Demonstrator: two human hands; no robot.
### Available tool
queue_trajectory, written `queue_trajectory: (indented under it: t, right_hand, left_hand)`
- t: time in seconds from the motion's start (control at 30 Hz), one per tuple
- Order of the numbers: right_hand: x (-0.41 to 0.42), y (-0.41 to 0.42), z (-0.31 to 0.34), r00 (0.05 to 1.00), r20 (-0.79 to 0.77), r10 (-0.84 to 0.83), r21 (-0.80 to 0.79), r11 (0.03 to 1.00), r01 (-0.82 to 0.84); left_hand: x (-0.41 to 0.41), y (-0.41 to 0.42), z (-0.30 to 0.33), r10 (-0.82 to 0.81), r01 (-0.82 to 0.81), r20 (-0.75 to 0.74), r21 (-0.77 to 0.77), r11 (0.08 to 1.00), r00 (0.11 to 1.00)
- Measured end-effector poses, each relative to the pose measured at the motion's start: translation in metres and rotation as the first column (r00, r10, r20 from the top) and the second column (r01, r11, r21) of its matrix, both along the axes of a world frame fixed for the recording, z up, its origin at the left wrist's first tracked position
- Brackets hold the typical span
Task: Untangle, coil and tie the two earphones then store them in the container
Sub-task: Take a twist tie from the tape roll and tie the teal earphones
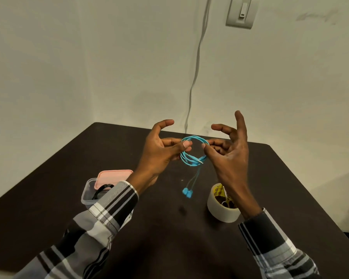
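- Blue earphones (191, 153) are held up over the dark table (169, 228), wound into a small coil between the two hands.
- The left hand (159, 152) pinches the left side of the coil between thumb and fingers; its forefinger arches free above.
- The right hand (229, 152) grips the right side of the coil with thumb and curled fingers, while one finger stands straight up and another bends over the top.
- Exactly which fingers touch the cable is hard to make out, since the fingertips overlap the loops.
- A metal plug (200, 162) sticks out at the coil's lower right edge.
- Two thin strands hang from the coil and end in the two earbuds (186, 193), which dangle close together; whether they touch the table cannot be told.
- A clear container (89, 193) stands on the table at the left, partly hidden by the left sleeve (109, 214).
- A pink lid (114, 176) lies tilted across the container's far rim, leaving the near part open.
- Something black (101, 191) lies inside the container; only a curved piece of it shows, so what it is stays unclear.
- A roll of tape (220, 210) stands on the table at the right, its far side covered by the right wrist.
- Something shiny and yellowish sits in the roll's core, too small to identify.
- A pale cable (197, 57) runs down the wall behind the table, and a wall switch (241, 12) is cut off by the top edge.
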State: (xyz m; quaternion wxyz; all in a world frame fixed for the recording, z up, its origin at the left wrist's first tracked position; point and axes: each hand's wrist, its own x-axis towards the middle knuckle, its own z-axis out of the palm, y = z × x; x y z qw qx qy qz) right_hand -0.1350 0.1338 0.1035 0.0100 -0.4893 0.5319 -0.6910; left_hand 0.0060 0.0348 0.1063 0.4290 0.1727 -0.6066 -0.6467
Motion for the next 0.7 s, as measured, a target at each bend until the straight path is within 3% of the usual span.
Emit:
queue_trajectory:
  t: [0.17,0.33,0.57,0.7]
  right_hand:
    - [-0.002,0.004,0.006,0.995,-0.088,0.046,0.017,0.999,-0.045]
    - [0.000,0.006,0.012,0.978,-0.188,0.094,0.074,0.994,-0.081]
    - [0.003,0.006,0.016,0.972,-0.198,0.125,0.115,0.988,-0.104]
    - [0.002,0.009,0.021,0.989,-0.103,0.103,0.073,0.993,-0.096]
  left_hand:
    - [0.001,0.001,0.011,0.029,-0.015,0.102,-0.132,0.991,0.994]
    - [0.003,0.000,0.027,-0.019,0.087,0.243,-0.274,0.958,0.970]
    - [0.005,-0.004,0.028,-0.013,0.087,0.273,-0.259,0.962,0.962]
    - [0.004,-0.003,0.026,0.023,0.028,0.225,-0.222,0.975,0.974]
